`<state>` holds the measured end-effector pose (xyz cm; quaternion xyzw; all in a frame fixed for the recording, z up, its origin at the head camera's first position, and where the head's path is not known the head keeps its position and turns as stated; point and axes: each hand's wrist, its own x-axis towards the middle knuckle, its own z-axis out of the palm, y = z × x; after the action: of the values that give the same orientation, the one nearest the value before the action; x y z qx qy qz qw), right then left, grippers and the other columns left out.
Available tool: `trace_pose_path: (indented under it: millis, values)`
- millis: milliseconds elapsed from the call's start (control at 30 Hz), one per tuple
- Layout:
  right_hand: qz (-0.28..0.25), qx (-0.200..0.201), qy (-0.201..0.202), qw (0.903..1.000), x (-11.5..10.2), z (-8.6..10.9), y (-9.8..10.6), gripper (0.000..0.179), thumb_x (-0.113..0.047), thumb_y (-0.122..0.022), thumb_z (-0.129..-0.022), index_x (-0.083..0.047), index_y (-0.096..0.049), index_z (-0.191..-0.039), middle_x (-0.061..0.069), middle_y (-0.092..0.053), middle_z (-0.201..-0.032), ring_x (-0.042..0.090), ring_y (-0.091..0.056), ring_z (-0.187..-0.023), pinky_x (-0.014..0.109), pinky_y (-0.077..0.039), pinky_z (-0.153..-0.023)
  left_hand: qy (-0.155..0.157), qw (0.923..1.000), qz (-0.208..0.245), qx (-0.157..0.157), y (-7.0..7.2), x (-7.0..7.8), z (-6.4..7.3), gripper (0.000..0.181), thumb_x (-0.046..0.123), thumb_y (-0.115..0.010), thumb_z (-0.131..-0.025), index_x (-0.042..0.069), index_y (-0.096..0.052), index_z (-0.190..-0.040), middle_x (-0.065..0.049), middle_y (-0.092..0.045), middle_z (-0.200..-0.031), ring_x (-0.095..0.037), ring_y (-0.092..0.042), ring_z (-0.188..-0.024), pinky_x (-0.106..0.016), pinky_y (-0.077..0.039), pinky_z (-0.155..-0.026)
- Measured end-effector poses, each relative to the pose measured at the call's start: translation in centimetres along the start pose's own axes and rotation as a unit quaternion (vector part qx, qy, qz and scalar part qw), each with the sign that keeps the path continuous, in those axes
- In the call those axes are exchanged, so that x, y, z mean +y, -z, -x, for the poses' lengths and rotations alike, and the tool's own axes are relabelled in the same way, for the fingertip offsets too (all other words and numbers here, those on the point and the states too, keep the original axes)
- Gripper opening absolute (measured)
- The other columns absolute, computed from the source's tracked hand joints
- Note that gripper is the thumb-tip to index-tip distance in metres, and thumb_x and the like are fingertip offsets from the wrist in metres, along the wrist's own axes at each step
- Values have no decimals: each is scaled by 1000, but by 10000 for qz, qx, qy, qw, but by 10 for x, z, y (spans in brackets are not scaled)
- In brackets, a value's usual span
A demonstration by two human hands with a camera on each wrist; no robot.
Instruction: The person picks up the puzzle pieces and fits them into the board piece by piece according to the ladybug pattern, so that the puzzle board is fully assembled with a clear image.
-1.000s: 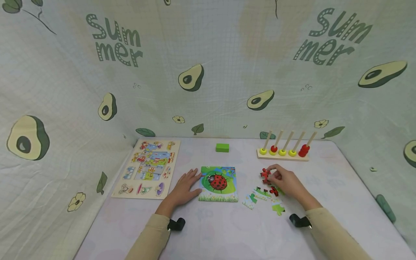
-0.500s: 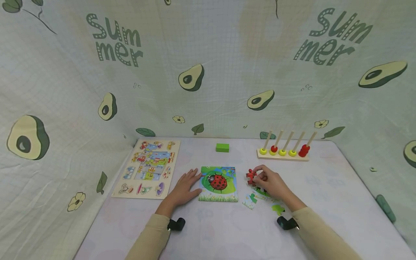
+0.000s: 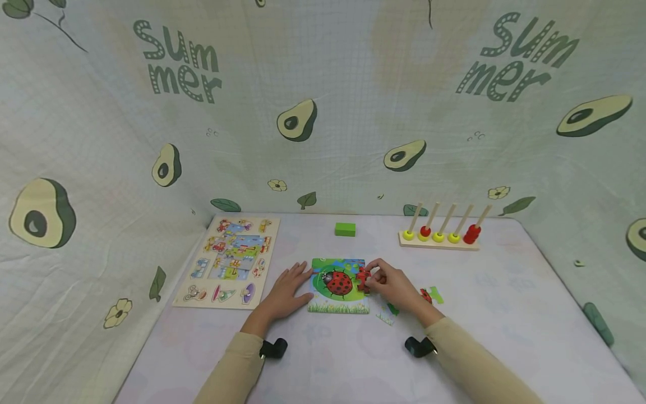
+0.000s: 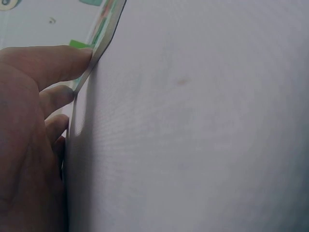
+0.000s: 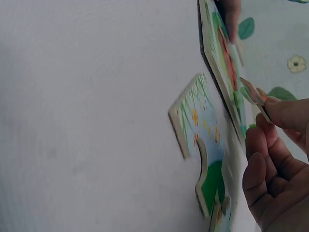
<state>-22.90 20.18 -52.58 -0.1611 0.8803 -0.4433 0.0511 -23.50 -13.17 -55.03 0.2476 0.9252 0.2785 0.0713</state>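
Note:
A square jigsaw board [image 3: 337,307] with a ladybug picture lies flat in the middle of the table. My left hand [image 3: 282,295] rests at its left side, fingers extended, thumb and fingertips touching the edge; the left wrist view shows this contact too. Over the board's right edge, my right hand [image 3: 392,287] pinches a red jigsaw piece [image 3: 361,279] between thumb and finger. In the right wrist view that piece [image 5: 253,94] is held tilted, close to the board. A loose grass-and-sky piece [image 5: 190,113] lies just beside the board.
Under and beyond the right forearm lie more loose pieces [image 3: 436,295], partly hidden. A wooden picture puzzle [image 3: 184,300] lies at the left, a green block [image 3: 345,229] at the back. A peg stand [image 3: 411,243] with red and yellow beads stands at the back right.
My right hand has carried the red piece left from the loose pieces to the board's right edge. The left hand has stayed in place.

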Motion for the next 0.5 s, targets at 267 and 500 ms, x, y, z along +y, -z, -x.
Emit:
trace_pose_path:
  millis: [267,500]
  values:
    - [-22,-156,150,9998,-11,-12,-22,24,-18,-70,-98,-14,-60,-120,-7,-66,-80,7,-55,-63,24,-45,-59,-18,10000,-7,39,0,0,0,65,37,-61,-101,12,-40,-157,-10,-26,-167,-29,-15,-156,-49,-8,-127]
    - [27,-216,-39,9998,-20,-20,-35,25,-19,-72,-97,-14,-61,-119,-7,-65,-80,10,-55,-64,26,-46,-59,-18,10000,-61,29,0,0,0,66,37,-61,-101,12,-39,-158,-10,-26,-167,-29,-15,-156,-49,-8,-127]
